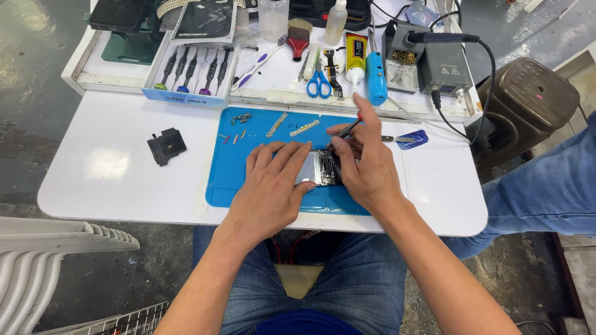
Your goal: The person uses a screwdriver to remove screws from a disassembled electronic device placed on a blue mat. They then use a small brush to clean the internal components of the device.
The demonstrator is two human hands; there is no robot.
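left hand (270,186) flat on opened phone (320,169), pinning it; right hand (366,164) pinched on screwdriver (349,129). risk: tip slipping, gouging board, flicking loose screws (233,138) off blue mat (248,130).

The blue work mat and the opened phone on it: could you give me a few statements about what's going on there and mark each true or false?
1. The left hand lies flat on the opened phone. True.
2. The right hand holds blue-handled scissors. False: it holds a thin red-and-black screwdriver; the blue-handled scissors lie in the white tray.
3. The phone sits on the blue rubber work mat. True.
4. The small black square part lies on the mat. False: it is on the white table, left of the mat.
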